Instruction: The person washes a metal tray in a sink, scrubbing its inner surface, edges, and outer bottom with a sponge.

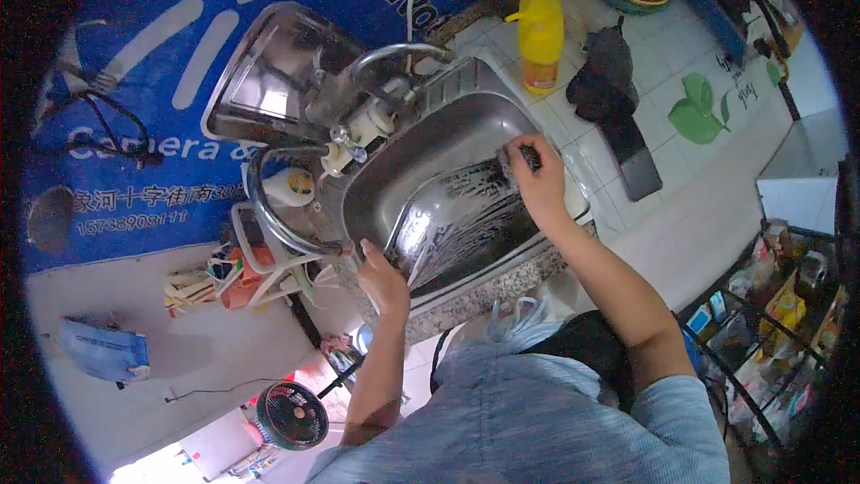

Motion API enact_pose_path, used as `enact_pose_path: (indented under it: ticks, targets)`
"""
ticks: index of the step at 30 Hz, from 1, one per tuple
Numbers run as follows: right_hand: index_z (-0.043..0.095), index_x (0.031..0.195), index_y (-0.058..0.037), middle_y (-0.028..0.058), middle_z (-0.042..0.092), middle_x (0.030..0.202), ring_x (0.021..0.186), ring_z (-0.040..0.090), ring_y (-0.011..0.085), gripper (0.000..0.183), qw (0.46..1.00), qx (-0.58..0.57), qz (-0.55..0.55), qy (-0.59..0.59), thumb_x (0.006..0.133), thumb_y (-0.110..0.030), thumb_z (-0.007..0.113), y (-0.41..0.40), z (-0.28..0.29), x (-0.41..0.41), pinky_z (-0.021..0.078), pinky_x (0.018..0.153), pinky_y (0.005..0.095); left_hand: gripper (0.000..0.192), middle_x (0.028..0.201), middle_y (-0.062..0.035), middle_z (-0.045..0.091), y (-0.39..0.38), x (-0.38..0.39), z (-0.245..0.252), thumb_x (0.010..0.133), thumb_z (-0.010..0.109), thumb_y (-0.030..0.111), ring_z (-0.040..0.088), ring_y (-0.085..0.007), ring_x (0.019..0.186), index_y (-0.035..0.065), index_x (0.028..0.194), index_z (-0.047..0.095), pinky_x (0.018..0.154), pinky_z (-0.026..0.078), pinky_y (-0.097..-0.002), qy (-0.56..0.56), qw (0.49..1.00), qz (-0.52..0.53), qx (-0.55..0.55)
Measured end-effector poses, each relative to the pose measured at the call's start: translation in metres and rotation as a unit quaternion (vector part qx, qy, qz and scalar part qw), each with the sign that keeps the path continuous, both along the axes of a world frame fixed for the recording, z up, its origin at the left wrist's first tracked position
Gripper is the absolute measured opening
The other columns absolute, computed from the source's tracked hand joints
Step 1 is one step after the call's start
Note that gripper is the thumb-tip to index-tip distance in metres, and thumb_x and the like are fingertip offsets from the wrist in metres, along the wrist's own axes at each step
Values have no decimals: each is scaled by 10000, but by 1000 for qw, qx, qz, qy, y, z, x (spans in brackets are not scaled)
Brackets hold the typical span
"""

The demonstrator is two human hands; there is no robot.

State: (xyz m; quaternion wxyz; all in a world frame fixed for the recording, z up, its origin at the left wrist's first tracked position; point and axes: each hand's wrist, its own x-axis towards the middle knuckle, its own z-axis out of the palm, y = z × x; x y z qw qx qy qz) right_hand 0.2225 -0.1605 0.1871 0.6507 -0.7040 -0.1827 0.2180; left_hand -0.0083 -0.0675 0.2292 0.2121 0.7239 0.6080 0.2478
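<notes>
A rectangular metal tray (457, 215), wet and streaked, lies tilted inside the stainless steel sink (383, 181). At its near left corner my left hand (384, 282) grips the edge, thumb on top. My right hand (537, 178) is closed around a dark scrubbing pad (531, 158), pressed against the tray's far right end. What the pad is made of cannot be told. Behind the sink leans another shiny metal tray (269, 81), partly hidden by the faucet (396, 54).
On the tiled counter to the right stand a yellow spray bottle (541, 33) and a black cloth beside a dark flat object (628, 154). A curved metal pipe (262, 208) and white bottle (289, 187) are left of the sink. A fan (292, 415) is at lower left.
</notes>
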Motion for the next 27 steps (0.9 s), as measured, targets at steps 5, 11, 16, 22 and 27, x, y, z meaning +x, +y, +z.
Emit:
enact_pose_path:
  ticks: [5,11,16,22,27]
  targets:
    - [578,928,-18,90,621,877,815,577,169,135,999,12,-6,-34,804,-67,559,-1,-9,-3,444,722,298,579,461,-127,347,-10,-24,-23,951,336,364,296,-211,472,-50,552,399,469,243,-430,-87,996,25,18]
    - [588,962,-37,140,585,929,879,572,310,299,945,39,193,-261,683,-90,681,13,8,-21,449,774,336,532,528,4,359,14,-72,-87,942,364,378,318,-137,525,-3,580,443,485,270,-355,-333,935,71,-100]
    - [573,965,-52,131,564,955,888,562,311,322,914,6,206,-348,660,-54,674,16,12,-47,453,779,359,464,734,-72,495,15,-64,-68,947,357,360,389,-152,695,-40,789,530,651,344,-292,-222,973,45,-48]
    - [552,962,-60,145,559,949,871,564,326,323,883,-14,217,-417,667,-57,684,17,13,-69,465,741,373,439,659,-66,463,13,-68,-59,943,376,312,381,-135,653,-43,717,501,601,326,-301,-378,918,62,-105]
    - [555,988,-77,139,564,932,835,561,324,336,862,-35,235,-449,681,-87,689,8,16,-82,463,715,374,474,501,-53,408,8,-63,-30,922,398,291,331,-136,510,-33,584,471,488,294,-333,-419,879,108,-200]
